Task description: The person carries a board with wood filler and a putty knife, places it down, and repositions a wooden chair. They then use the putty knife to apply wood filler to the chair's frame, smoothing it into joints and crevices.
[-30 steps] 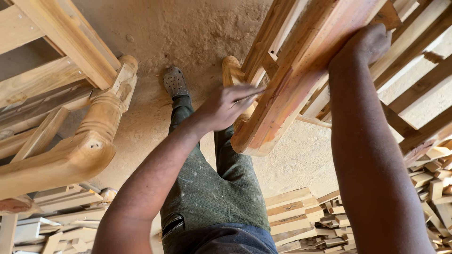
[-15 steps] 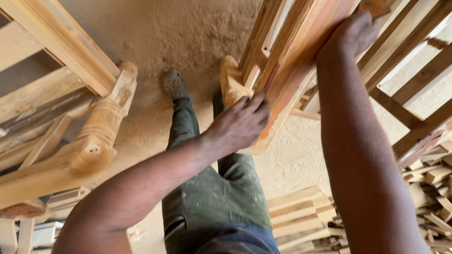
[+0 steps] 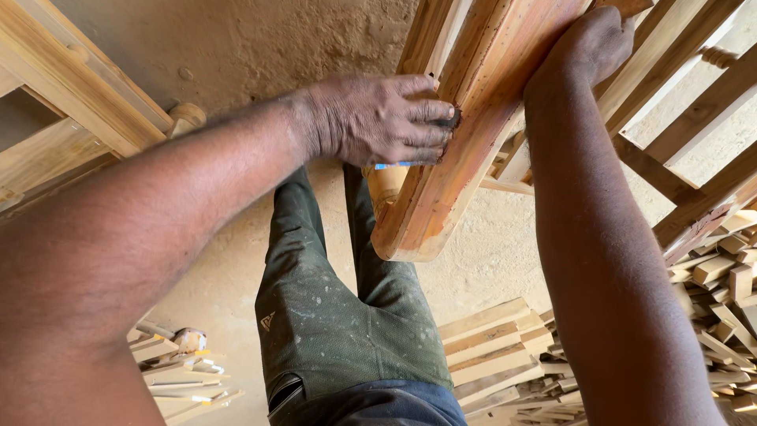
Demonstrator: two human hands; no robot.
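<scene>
A curved wooden furniture arm (image 3: 465, 142), orange-brown and partly coated, slants from the top right down to the middle. My left hand (image 3: 378, 118) presses a small dark pad (image 3: 449, 118) against its side, fingers closed around the pad. A bit of blue shows under that hand. My right hand (image 3: 591, 43) grips the same wooden piece higher up, near the top edge. My legs in stained green trousers (image 3: 347, 315) stand below on the sandy floor.
Another unfinished wooden frame (image 3: 71, 102) with a turned post stands at the left. Slatted frames (image 3: 694, 118) fill the upper right. Cut wood offcuts lie stacked at the lower right (image 3: 505, 355) and scattered at the lower left (image 3: 189, 371).
My left hand has moved up along the curved wooden arm, from near its lower end to higher on its side. The view has closed in. My right hand has stayed gripping the upper part.
</scene>
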